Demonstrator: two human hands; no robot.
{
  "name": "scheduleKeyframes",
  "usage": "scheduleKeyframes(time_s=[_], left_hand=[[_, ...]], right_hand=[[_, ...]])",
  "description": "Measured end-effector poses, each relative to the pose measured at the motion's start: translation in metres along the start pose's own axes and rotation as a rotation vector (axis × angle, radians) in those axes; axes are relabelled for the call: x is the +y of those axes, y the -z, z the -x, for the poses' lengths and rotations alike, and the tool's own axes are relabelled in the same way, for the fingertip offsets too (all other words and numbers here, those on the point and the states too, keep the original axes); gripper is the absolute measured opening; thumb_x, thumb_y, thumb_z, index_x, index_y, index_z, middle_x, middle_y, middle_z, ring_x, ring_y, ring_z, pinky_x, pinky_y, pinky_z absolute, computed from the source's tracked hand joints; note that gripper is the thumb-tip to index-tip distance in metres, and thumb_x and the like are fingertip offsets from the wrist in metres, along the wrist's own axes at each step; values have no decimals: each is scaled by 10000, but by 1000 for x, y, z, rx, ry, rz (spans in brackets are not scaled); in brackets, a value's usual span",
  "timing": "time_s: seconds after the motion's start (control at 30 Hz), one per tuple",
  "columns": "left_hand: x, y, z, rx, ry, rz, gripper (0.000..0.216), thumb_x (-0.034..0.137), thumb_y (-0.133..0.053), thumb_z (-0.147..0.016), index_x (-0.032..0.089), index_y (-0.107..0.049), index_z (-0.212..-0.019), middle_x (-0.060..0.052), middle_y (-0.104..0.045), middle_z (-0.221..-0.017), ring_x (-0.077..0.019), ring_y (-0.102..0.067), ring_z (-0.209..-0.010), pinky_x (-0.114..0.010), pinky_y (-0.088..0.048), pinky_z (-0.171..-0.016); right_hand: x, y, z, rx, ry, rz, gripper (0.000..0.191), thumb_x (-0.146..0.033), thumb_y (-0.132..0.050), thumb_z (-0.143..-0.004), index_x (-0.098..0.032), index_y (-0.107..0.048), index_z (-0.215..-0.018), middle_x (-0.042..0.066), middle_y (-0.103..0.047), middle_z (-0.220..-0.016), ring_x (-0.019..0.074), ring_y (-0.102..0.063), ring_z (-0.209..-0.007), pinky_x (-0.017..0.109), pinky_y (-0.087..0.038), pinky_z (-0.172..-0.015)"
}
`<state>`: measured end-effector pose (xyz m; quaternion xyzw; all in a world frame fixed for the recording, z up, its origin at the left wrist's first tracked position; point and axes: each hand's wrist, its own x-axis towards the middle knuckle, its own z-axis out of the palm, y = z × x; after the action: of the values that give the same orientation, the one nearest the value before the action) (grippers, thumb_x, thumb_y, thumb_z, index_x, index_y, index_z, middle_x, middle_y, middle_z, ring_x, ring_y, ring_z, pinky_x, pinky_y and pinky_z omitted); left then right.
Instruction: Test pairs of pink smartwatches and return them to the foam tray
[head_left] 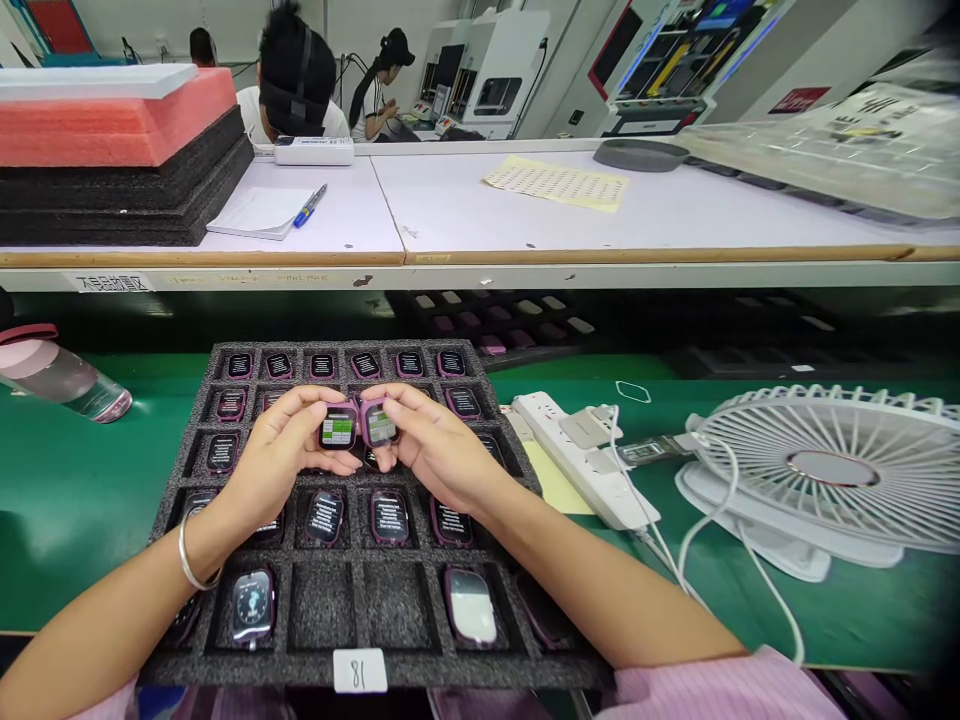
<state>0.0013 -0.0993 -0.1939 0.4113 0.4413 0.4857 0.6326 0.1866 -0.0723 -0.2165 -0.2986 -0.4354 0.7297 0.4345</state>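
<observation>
Green tabletop [75, 490] holds a foam tray [435, 670], partly hidden by hands [281, 445] each pinching a purple-rimmed watch [337, 427].

On the green bench [64, 500] before me, a white slatted fan [836, 467] stands near a white rectangular power strip [577, 465]. A blue pen [310, 207] lies at the edge of a white paper notepad [255, 212].

Hands [274, 450] [435, 440], held watches [338, 427] [380, 424] — foam tray [281, 668] below
</observation>
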Motion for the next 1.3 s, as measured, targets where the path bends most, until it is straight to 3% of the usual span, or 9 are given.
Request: scheduleKeyframes(time_s=[0.07, 0.37, 0.77, 1.0, 1.3], left_hand=[[1, 1, 0, -18, 1, 22, 293, 399, -696, -841, 178, -645, -1027, -11, -684, -890, -208, -759, -629, -345, -663, -635], [2, 1, 1, -44, -3, -2, 263, 243, -673, -795, 190, -646, -1052, 4, -681, -945, -206, -770, -659, -336, -661, -677], [2, -1, 0, -5, -8, -33, 281, 260, -732, -772, 184, -640, -1026, -7, -716, -896, -191, -755, -602, -309, -656, -618], [2, 3, 0, -33, -17, 5, 281, 293, -721, -776, 180, -650, -1023, 5, -693, -827, -207, -759, -613, -320, -659, -622], [-1, 0, -1, -6, -49, -73, 334, 258, -779, -764, 180, -614, -1043, -24, -709, -980, -163, -748, -594, -274, -644, -599]], right_hand=[[0, 0, 0, 2, -11, -34, 315, -427, -762, -856, -202, -652, -1046, -16, -631, -814, 101, -581, -566, 255, -473, -537], [1, 2, 1, -15, 20, 21, 334, -282, -813, -800, -207, -635, -1072, -22, -638, -875, 79, -578, -576, 243, -480, -565], [0, 1, 2, -29, 36, 59, 341, -166, -748, -763, -219, -627, -1078, -18, -639, -909, 83, -574, -585, 257, -481, -582], [-1, 0, 2, -42, 16, 30, 329, -195, -742, -778, -216, -634, -1088, -5, -661, -919, 108, -615, -621, 274, -502, -600], [0, 2, 2, -34, 17, 68, 341, -270, -781, -818, -216, -631, -1120, -5, -667, -901, 108, -627, -623, 273, -494, -607]])
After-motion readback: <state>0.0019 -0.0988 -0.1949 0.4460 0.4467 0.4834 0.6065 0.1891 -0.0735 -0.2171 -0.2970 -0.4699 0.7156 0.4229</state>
